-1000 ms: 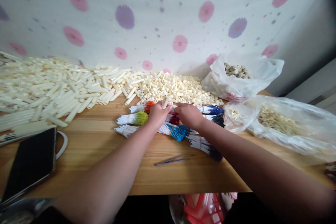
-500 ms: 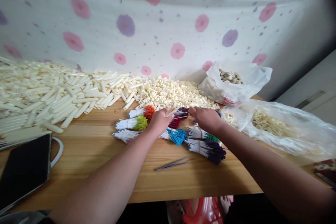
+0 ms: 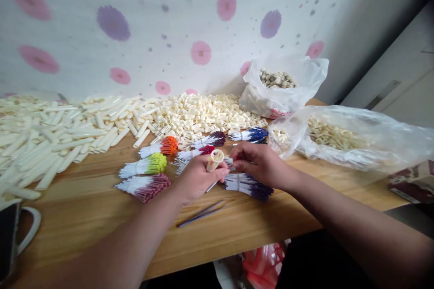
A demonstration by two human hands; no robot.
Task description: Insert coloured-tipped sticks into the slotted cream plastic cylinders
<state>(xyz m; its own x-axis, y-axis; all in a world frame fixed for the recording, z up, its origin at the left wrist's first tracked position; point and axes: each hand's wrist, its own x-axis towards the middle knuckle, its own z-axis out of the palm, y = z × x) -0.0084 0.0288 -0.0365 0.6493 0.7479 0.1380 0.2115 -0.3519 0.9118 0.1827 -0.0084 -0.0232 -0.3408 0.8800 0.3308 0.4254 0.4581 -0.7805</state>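
Note:
My left hand (image 3: 198, 178) is closed round a short cream tube (image 3: 215, 159), its round open end tilted up. Beside it my right hand (image 3: 252, 162) is pinched at the bundles; what its fingertips hold is too small to make out. Bundles of white sticks with coloured tips lie around both hands: orange (image 3: 168, 145), yellow-green (image 3: 156, 163), mauve (image 3: 154, 187), dark red (image 3: 205, 150), dark purple (image 3: 252, 187) and blue (image 3: 252, 134). Tweezers (image 3: 201, 214) rest on the wood in front of my left hand.
Long cream tubes (image 3: 68, 144) and short slotted pieces (image 3: 203, 115) are heaped along the back. Plastic bags (image 3: 285, 99) of small parts stand at the right, near a box (image 3: 415, 180). A black device (image 3: 8, 235) sits at the left edge.
The view has shifted right and downward. My left hand now shows the tube's open end upward, and my right hand has come down nearer to the front bundles.

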